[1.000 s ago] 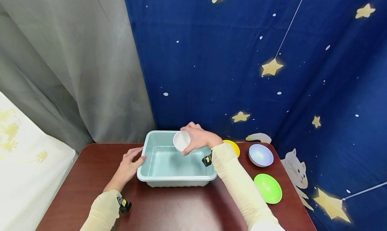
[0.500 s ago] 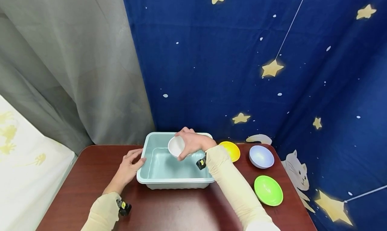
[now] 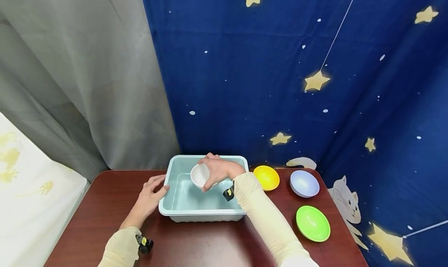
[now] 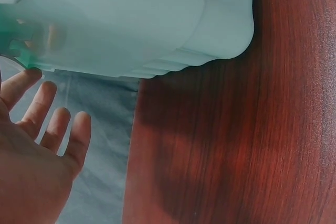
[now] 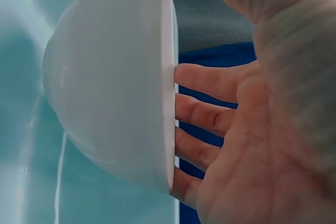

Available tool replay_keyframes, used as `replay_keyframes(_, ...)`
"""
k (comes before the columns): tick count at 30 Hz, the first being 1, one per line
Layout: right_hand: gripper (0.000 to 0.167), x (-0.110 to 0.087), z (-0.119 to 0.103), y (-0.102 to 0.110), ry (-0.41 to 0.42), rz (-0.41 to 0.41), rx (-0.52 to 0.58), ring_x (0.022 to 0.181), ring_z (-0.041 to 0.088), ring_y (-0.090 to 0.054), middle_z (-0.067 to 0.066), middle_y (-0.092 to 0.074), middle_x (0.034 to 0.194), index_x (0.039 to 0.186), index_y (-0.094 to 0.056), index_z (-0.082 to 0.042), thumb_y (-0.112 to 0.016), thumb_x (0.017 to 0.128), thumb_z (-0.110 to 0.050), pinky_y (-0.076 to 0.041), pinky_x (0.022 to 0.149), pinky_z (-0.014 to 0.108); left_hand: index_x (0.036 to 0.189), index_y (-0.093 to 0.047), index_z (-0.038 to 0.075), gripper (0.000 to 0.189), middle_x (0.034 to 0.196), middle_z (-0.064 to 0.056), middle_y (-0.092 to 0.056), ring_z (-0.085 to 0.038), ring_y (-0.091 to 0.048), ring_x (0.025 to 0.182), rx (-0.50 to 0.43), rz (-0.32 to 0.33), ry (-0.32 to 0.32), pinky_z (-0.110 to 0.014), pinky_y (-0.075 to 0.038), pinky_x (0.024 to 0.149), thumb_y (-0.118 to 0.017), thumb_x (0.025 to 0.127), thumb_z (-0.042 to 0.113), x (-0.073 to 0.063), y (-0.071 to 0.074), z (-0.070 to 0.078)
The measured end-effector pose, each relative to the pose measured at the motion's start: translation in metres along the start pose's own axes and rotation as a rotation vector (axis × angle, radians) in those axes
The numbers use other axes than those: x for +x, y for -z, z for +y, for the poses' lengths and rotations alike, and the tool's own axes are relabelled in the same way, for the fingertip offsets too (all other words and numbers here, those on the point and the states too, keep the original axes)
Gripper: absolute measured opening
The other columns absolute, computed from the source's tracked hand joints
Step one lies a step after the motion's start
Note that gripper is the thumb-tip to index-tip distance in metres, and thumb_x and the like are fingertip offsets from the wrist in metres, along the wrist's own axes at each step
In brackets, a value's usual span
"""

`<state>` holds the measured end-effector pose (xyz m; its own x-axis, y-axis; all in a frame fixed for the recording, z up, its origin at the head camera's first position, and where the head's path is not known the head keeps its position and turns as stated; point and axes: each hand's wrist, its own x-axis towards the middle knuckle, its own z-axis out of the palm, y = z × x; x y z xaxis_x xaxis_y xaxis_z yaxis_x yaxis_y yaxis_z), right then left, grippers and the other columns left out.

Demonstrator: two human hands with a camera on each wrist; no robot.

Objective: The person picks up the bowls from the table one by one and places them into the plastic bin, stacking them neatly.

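My right hand (image 3: 218,171) holds a small white bowl (image 3: 198,177) above the pale blue-green plastic basin (image 3: 206,217). The bowl is tilted, its inside turned toward the head camera. Seen from the right wrist, the fingers of the right hand (image 5: 247,166) meet the rim of the white bowl (image 5: 110,87) and their tips pass behind it. At the basin's left rim rests my left hand (image 3: 147,200), its fingertips and thumb at the edge. In the left wrist view the left hand (image 4: 37,150) has loosely extended fingers, with the basin (image 4: 142,19) beyond them.
To the right of the basin, a yellow bowl (image 3: 266,178), a light blue bowl (image 3: 304,184) and a green bowl (image 3: 313,223) stand on the dark red wooden table (image 3: 199,243). A grey curtain (image 3: 87,84) and a blue starry curtain (image 3: 227,84) hang close behind the table.
My right hand has carried the white bowl left and lower over the basin, and the yellow bowl has come out from behind the right sleeve. The left hand stays at the rim.
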<state>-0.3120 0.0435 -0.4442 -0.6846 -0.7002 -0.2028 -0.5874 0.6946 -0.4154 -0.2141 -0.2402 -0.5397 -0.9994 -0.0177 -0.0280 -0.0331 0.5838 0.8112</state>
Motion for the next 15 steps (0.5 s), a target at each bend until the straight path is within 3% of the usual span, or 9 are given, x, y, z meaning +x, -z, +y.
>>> replay_keyframes(15,0.096,0.005,0.006,-0.012,-0.002,0.01,0.036,0.123,0.021,-0.045,0.004,-0.049,0.14,0.146,-0.052,-0.016,-0.094,0.063,-0.04,-0.046,0.095,0.028,0.153,-0.047,0.011,0.061,0.159,-0.008,-0.042,-0.031,-0.033,0.141,0.002,0.019,0.006,-0.058,-0.034,0.111,-0.058,0.103,0.043,0.001,-0.003,0.0)
